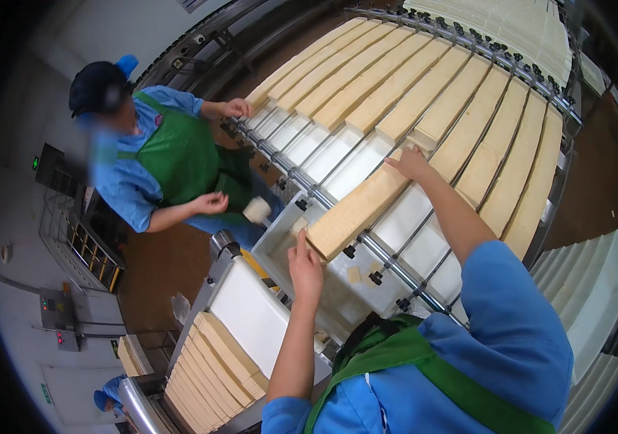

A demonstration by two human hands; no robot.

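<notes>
A long beige block (360, 210), with the look of bread or pressed dough, lies aslant on the rack, its near end sticking out past the front rail. At that near end my left hand (305, 271) grips the block's left side, index finger stretched along it. My right hand (412, 163) is closed over the far end, next to the other blocks. Parts of the fingers of both hands are hidden. By my left fingertip a small pale piece (299, 226) shows; whether I hold it I cannot tell. More long beige blocks (461, 108) lie side by side beyond.
Across the rack's corner stands a co-worker (179, 145) in a green apron, with a pale chunk (257, 210) near one hand. Under the front rail (388, 257) sits a white bin (280, 242) with scraps. A conveyor (244, 304) at lower left carries several slabs (211, 369).
</notes>
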